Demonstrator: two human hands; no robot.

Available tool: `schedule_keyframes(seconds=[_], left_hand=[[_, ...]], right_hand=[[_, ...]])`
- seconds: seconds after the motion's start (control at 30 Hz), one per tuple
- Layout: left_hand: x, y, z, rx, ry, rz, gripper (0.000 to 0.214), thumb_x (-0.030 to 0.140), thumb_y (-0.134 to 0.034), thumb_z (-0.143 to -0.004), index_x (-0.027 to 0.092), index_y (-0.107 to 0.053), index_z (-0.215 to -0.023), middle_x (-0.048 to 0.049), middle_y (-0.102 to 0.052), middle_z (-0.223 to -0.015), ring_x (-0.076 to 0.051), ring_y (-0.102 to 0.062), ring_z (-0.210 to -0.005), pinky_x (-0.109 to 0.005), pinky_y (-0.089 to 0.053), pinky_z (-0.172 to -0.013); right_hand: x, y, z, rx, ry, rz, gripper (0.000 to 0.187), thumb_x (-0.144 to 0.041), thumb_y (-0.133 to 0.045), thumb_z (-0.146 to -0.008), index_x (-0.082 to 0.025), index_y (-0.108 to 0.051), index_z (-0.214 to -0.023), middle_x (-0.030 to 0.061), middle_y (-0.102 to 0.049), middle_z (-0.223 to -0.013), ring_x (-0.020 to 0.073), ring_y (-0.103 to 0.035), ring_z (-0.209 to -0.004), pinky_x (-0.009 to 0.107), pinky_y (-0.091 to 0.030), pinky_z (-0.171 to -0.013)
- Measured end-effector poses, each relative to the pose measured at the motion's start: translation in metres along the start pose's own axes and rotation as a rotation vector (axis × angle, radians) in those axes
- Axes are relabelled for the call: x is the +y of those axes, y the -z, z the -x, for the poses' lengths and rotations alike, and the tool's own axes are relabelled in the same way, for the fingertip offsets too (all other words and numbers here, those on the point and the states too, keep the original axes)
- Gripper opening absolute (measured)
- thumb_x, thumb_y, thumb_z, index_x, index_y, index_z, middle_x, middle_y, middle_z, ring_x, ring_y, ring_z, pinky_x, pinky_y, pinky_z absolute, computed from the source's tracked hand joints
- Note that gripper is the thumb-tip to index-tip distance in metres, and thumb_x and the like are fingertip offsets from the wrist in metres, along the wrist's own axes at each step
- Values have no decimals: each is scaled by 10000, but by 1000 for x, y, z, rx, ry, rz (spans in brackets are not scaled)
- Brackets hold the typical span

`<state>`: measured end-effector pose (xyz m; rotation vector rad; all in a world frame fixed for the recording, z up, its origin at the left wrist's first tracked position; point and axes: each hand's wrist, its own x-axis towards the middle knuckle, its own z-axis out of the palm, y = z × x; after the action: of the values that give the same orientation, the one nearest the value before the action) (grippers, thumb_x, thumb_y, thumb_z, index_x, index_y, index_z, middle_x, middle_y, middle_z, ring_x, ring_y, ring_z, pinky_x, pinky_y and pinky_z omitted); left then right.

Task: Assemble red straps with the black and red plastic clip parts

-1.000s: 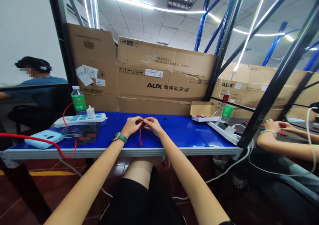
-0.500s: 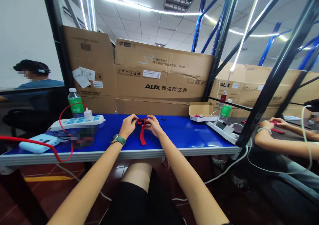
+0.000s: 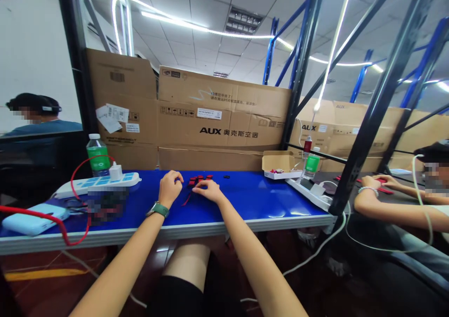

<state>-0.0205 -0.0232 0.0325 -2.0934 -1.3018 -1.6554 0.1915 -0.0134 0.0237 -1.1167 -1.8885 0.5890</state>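
A red ribbon-like strip, looped into a bow-like shape (image 3: 200, 178) with dark parts, rests on the blue tabletop in front of me. A narrow tail of it (image 3: 187, 199) runs toward the near left. My right hand (image 3: 209, 190) lies low over the near side, its thumb and fingertips closed at the tail. To the left of the red piece, my left hand (image 3: 170, 187) hovers apart from it, fingers loosely curled, and I see nothing in them. A watch with a green strap (image 3: 159, 209) is on my left wrist.
A small dark object (image 3: 227, 176) lies behind the red piece. At right stand an open cardboard box (image 3: 277, 169), a power strip (image 3: 312, 196) and a bottle (image 3: 311, 163). At left are another bottle (image 3: 98, 155), a power strip (image 3: 101, 183) and a light-blue device (image 3: 35, 219). A co-worker's hands (image 3: 375, 186) work at far right.
My left hand has let go of the red strip and drawn left. The red piece has gone from between both hands to lying on the table. The view has tilted up slightly.
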Motion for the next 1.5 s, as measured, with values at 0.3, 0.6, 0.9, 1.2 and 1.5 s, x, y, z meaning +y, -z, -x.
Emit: schedule_keyframes(seconds=[0.3,0.6,0.9,1.2,1.5], left_hand=[[23,-11,10,-697,-322,218,231,362,-716,-828,309,-780,-1043,-50,-730,-1150,-243,-651,-1077,-352,-477,-993],[11,-9,12,-604,-225,82,317,128,-548,-852,317,-774,-968,-8,-770,-937,-219,-683,-921,-337,-454,-895],[21,-10,10,-579,-303,-8,238,428,-706,-865,223,-670,-751,-29,-681,-817,-206,-624,-813,-297,-406,-764],[21,-14,11,-639,-280,-22,140,338,-658,-920,243,-719,-1002,-45,-729,-1014,-219,-659,-974,-298,-453,-871],[21,-15,13,-634,-235,-16,132,315,-687,-893,216,-677,-979,-50,-714,-960,-224,-665,-896,-319,-488,-814]], right_hand=[[26,28,-3,190,-391,657,593,-171,-462,-905,-239,-462,-1495,141,-330,-1620,325,-275,-1490,609,-305,-1124],[57,68,-26,-103,-431,804,533,-304,-399,-982,-206,-446,-1504,156,-370,-1595,320,-345,-1470,584,-306,-1151],[34,67,-24,-179,-98,980,364,-7,-439,-923,-78,-689,-1177,249,-653,-1225,294,-662,-1141,386,-497,-1000],[19,48,-38,99,-89,-7,148,-191,-711,-821,-147,-707,-963,84,-768,-867,229,-759,-789,292,-601,-735],[19,11,-24,114,-115,-775,464,-371,-930,-554,-158,-651,-858,48,-738,-761,218,-752,-715,305,-614,-689]])
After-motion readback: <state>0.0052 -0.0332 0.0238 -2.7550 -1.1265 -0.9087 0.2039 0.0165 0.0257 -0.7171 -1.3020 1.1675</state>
